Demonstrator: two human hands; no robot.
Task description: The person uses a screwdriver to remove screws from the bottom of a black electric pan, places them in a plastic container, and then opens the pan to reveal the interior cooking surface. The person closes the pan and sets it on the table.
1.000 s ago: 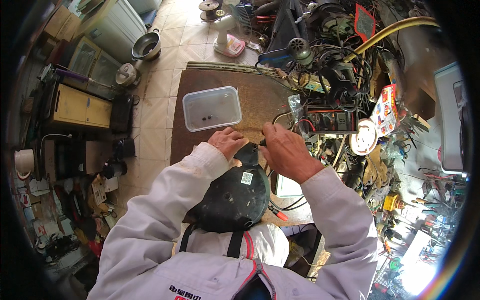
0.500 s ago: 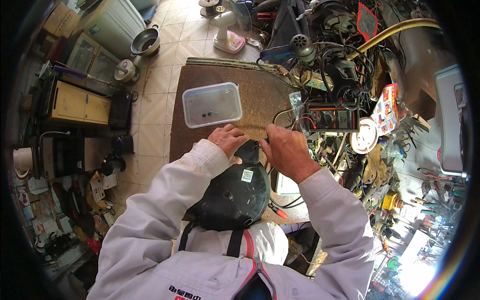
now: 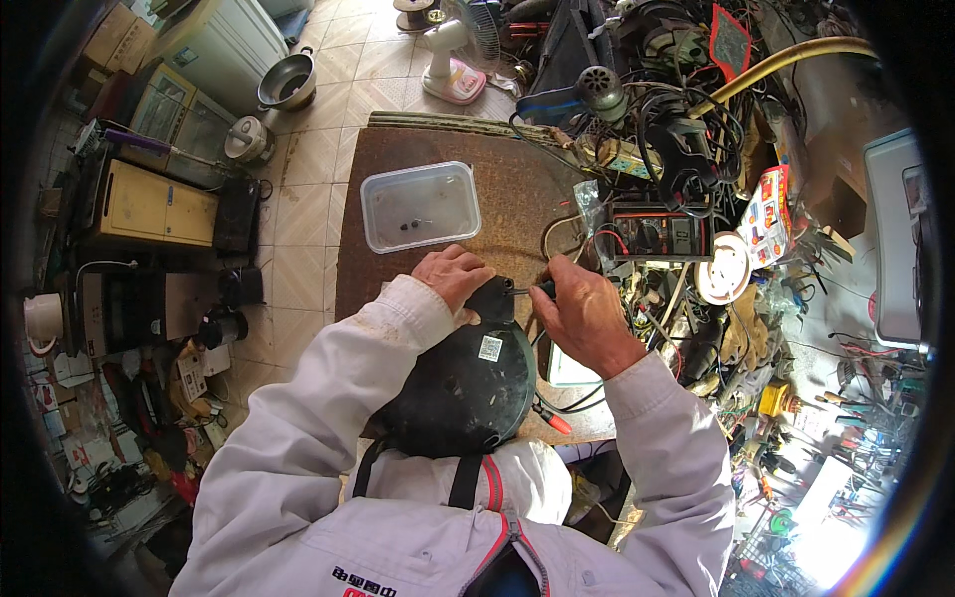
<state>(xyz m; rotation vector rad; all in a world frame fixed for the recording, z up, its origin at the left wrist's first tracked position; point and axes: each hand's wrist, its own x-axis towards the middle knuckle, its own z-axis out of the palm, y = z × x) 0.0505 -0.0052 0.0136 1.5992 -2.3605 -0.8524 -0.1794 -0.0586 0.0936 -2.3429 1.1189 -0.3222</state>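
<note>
A round black appliance housing (image 3: 453,388) with a short neck and a white code sticker rests at the table's near edge, against my lap. My left hand (image 3: 450,282) is closed over the left side of its neck, fingers curled at the far end. In my right hand (image 3: 589,313) is a screwdriver (image 3: 544,289) with a dark handle. Its thin shaft points left at the neck's right side; I cannot tell whether the tip touches. Beyond my left hand stands a clear plastic container (image 3: 422,207) with a few small dark pieces inside, probably screws.
The brown tabletop (image 3: 512,199) bears a multimeter (image 3: 657,234) at the right, beside tangled cables and a heap of tools. A red-tipped lead (image 3: 557,422) lies right of the housing. On the floor beyond are a fan (image 3: 453,75) and a dark pan (image 3: 288,82).
My right hand has shifted right and slightly nearer to me, and the screwdriver's shaft now shows beside the neck. My left hand stays on the housing.
</note>
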